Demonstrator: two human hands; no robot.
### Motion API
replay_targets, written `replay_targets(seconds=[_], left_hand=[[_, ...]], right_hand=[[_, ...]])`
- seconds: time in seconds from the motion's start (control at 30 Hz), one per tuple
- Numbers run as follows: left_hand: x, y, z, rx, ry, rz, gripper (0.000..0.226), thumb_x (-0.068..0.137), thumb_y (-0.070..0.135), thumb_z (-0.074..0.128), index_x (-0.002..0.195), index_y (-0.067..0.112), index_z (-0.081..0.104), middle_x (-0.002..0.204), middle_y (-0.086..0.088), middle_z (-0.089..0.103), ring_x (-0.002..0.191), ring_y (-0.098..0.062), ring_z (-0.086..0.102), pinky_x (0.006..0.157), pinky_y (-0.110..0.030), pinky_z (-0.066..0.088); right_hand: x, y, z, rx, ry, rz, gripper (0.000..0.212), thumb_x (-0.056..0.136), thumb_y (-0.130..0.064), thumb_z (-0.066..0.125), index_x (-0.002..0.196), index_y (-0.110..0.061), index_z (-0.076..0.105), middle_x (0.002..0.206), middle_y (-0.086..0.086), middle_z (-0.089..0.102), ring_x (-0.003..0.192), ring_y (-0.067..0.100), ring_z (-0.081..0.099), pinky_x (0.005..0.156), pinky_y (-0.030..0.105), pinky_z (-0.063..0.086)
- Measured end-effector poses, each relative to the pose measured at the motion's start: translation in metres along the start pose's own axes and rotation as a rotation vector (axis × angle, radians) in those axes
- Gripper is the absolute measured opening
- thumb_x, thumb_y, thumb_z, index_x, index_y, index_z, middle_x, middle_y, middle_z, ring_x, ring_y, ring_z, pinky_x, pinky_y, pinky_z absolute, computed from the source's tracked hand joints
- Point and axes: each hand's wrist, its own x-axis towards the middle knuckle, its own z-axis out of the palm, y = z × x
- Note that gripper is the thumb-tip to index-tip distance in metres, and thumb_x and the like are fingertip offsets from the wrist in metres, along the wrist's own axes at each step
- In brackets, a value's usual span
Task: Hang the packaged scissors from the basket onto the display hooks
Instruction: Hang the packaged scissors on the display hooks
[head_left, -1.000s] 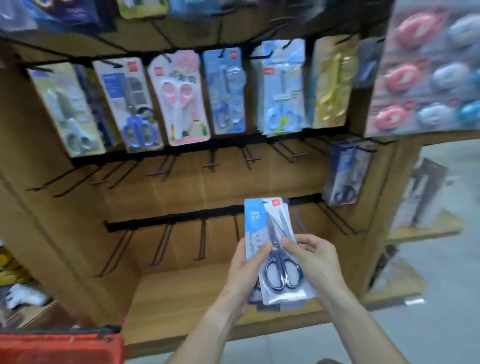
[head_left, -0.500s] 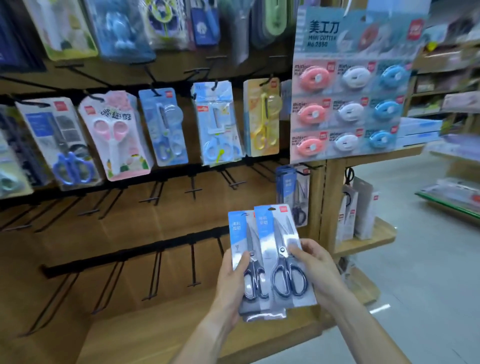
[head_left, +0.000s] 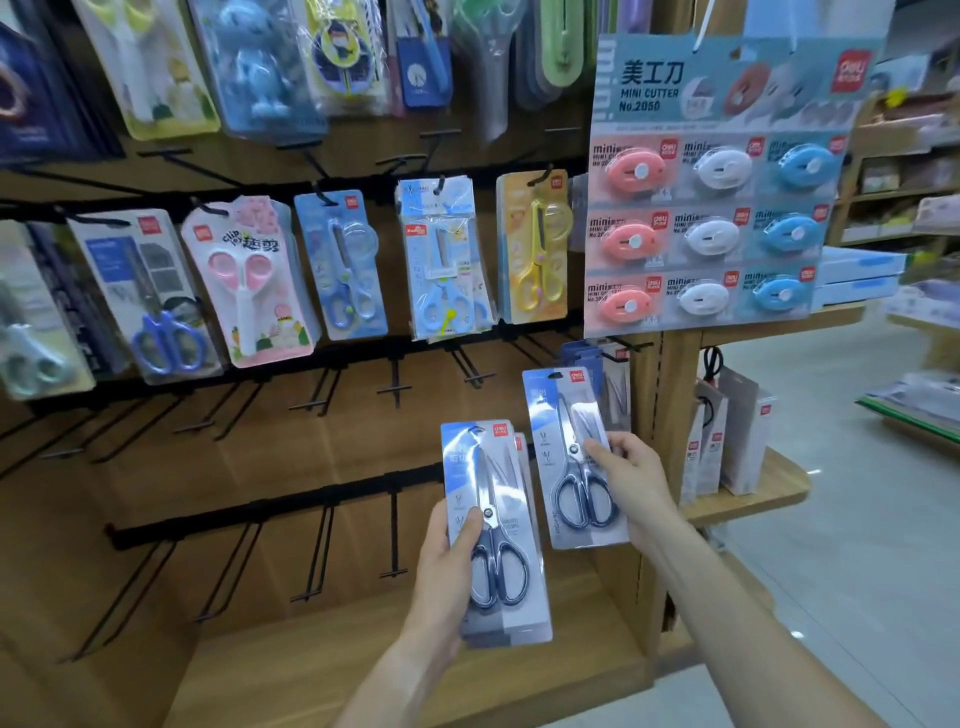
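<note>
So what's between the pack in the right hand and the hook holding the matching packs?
Nothing in the head view: the pack overlaps the hung packs below their hook, with no other object between.

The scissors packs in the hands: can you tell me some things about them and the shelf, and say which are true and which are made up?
1. The right hand holds one scissors pack. True.
2. The left hand is empty. False: it grips a stack of packs.
3. The right-hand pack already hangs on a hook. False: it is held in the air, below the hanging matching packs.
4. The mini cutter card shows pink, white and blue cutters. True.
5. The pink-handled scissors hang on the upper rail. True.
</note>
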Motion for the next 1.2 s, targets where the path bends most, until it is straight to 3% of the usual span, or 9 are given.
replay_targets(seconds=[0.27, 0.37, 0.47, 0.57, 0.67, 0.8, 1.0, 1.1, 1.2], left_hand=[[0.000, 0.005, -0.002, -0.027, 0.002, 0.031, 0.014, 0.108, 0.025, 0.059, 0.121, 0.025, 0.065, 0.110, -0.002, 0.079, 0.103, -0.029, 0.076, 0.098, -0.053, 0.059], [-0.001, 0.007, -0.002, -0.050, -0.013, 0.035, 0.014, 0.109, 0.022, 0.057, 0.121, 0.024, 0.064, 0.111, -0.003, 0.080, 0.094, -0.024, 0.079, 0.081, -0.042, 0.063], [-0.002, 0.006, -0.003, -0.062, -0.028, 0.023, 0.016, 0.109, 0.022, 0.057, 0.123, 0.022, 0.063, 0.108, -0.001, 0.080, 0.092, -0.022, 0.079, 0.078, -0.038, 0.061], [-0.002, 0.003, -0.004, -0.040, -0.020, 0.012, 0.015, 0.108, 0.025, 0.058, 0.122, 0.024, 0.063, 0.111, -0.001, 0.079, 0.095, -0.021, 0.078, 0.087, -0.044, 0.062], [-0.002, -0.002, -0.001, -0.027, -0.011, -0.009, 0.014, 0.107, 0.027, 0.060, 0.121, 0.027, 0.065, 0.114, -0.004, 0.078, 0.099, -0.022, 0.077, 0.094, -0.049, 0.059], [-0.004, -0.004, 0.000, -0.033, -0.036, -0.036, 0.016, 0.105, 0.027, 0.064, 0.121, 0.029, 0.065, 0.115, -0.006, 0.077, 0.109, -0.031, 0.075, 0.098, -0.056, 0.059], [0.000, -0.004, -0.007, -0.147, -0.048, -0.110, 0.021, 0.106, 0.031, 0.063, 0.125, 0.024, 0.058, 0.118, -0.011, 0.077, 0.109, -0.037, 0.075, 0.096, -0.063, 0.058], [0.006, -0.006, -0.008, -0.086, -0.005, -0.064, 0.016, 0.110, 0.025, 0.055, 0.125, 0.022, 0.058, 0.117, -0.009, 0.077, 0.111, -0.036, 0.074, 0.100, -0.058, 0.058], [0.008, -0.004, -0.008, 0.003, -0.004, 0.013, 0.017, 0.111, 0.023, 0.052, 0.125, 0.027, 0.061, 0.116, 0.004, 0.078, 0.110, -0.021, 0.075, 0.098, -0.046, 0.059]], right_hand=[[0.080, -0.003, 0.043, -0.025, 0.042, 0.147, 0.047, 0.090, -0.026, 0.081, 0.128, -0.005, 0.064, 0.125, 0.012, 0.066, 0.116, 0.031, 0.061, 0.104, 0.042, 0.050], [0.087, 0.000, 0.048, -0.062, 0.084, 0.194, 0.044, 0.090, -0.026, 0.081, 0.122, -0.001, 0.064, 0.127, 0.018, 0.066, 0.115, 0.035, 0.062, 0.098, 0.037, 0.051], [0.051, -0.004, 0.043, -0.301, 0.200, 0.076, 0.051, 0.093, -0.036, 0.076, 0.130, -0.005, 0.060, 0.123, 0.013, 0.066, 0.115, 0.033, 0.064, 0.083, 0.033, 0.048], [-0.013, 0.000, 0.045, -0.178, 0.139, -0.101, 0.033, 0.090, -0.044, 0.077, 0.111, -0.020, 0.067, 0.105, -0.006, 0.070, 0.101, 0.013, 0.066, 0.075, 0.026, 0.047], [-0.058, 0.014, 0.059, -0.121, -0.037, -0.045, 0.037, 0.076, -0.052, 0.087, 0.094, -0.024, 0.070, 0.090, -0.007, 0.070, 0.083, 0.009, 0.065, 0.074, 0.027, 0.051], [-0.070, 0.029, 0.069, -0.132, -0.003, 0.053, 0.055, 0.069, -0.039, 0.095, 0.107, -0.024, 0.060, 0.094, 0.000, 0.070, 0.084, 0.017, 0.072, 0.080, 0.040, 0.060], [-0.066, 0.036, 0.060, 0.136, -0.106, 0.130, 0.027, 0.090, -0.009, 0.080, 0.113, -0.006, 0.067, 0.092, 0.007, 0.080, 0.083, 0.027, 0.079, 0.073, 0.042, 0.064], [-0.063, 0.033, 0.051, 0.235, -0.128, 0.155, 0.022, 0.097, -0.009, 0.070, 0.118, -0.005, 0.063, 0.095, 0.013, 0.080, 0.084, 0.031, 0.079, 0.069, 0.040, 0.063], [-0.055, 0.024, 0.037, 0.255, -0.090, 0.070, 0.018, 0.103, -0.015, 0.063, 0.119, -0.010, 0.064, 0.098, 0.010, 0.080, 0.086, 0.026, 0.079, 0.073, 0.041, 0.063]])
